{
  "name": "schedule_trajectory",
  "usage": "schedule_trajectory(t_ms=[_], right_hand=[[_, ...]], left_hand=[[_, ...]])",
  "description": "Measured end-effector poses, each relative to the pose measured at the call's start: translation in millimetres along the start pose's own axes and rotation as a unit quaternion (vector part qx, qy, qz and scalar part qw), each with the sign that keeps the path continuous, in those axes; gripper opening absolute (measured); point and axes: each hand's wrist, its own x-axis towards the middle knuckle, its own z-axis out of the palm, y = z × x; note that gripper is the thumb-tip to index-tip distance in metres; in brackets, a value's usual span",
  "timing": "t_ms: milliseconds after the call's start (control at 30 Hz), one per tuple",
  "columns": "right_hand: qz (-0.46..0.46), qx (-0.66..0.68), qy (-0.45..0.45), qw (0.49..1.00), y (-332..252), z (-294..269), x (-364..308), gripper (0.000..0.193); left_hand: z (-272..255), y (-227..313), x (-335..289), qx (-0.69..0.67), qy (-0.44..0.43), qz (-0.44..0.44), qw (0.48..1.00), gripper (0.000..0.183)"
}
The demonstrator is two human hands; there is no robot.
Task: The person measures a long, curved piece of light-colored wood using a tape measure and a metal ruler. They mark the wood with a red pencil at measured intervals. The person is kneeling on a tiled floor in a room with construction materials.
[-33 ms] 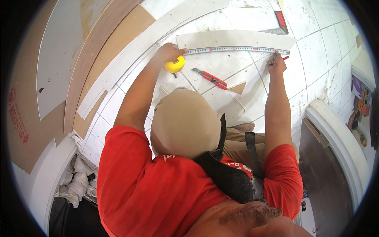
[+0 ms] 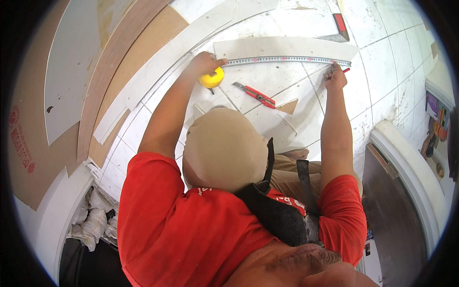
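Note:
A tape measure (image 2: 211,78) with a yellow case sits under my left hand (image 2: 205,63), whose fingers close on the tape where it leaves the case. The drawn-out blade (image 2: 282,60) runs rightward along the near edge of a long, pale strip of board (image 2: 287,47) lying on the floor. At the blade's far right end is my right hand (image 2: 335,78), fingers closed around a thin red pencil (image 2: 346,70) and touching the tape; its tip is hidden. Between my hands, nearer to me, lies a red utility knife (image 2: 258,96) with its blade out.
A small brown offcut (image 2: 288,106) lies by the knife. Beyond the strip rests a square (image 2: 341,27) with a red handle. Long boards (image 2: 119,71) lean or lie along the left. A white-framed dark panel (image 2: 394,201) stands at right, near shelved items (image 2: 436,111).

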Motion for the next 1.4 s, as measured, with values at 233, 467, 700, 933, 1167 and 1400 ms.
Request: schedule_trajectory(t_ms=[233,467,700,933,1167,1400], right_hand=[[-0.006,-0.006,-0.003,1.0,1,0,-3,0.017],[-0.009,-0.012,-0.005,1.0,0,1,-3,0.018],[-0.003,-0.006,-0.028,1.0,2,-3,6,0.022],[-0.006,0.015,-0.045,0.999,5,-4,10,0.02],[-0.006,0.023,-0.052,0.998,6,-10,12,0.02],[0.005,0.029,-0.025,0.999,4,-10,-3,0.038]], left_hand=[[0,-1,2,0.003,-0.013,-0.003,1.0,0.069],[1,-1,2,0.001,-0.005,-0.004,1.0,0.069],[-13,16,-11,0.004,-0.037,-0.005,0.999,0.068],[-6,10,-6,0.045,-0.012,0.016,0.999,0.069],[-4,12,-2,0.043,-0.025,0.001,0.999,0.07],[-8,16,-5,0.06,-0.046,-0.006,0.997,0.074]])
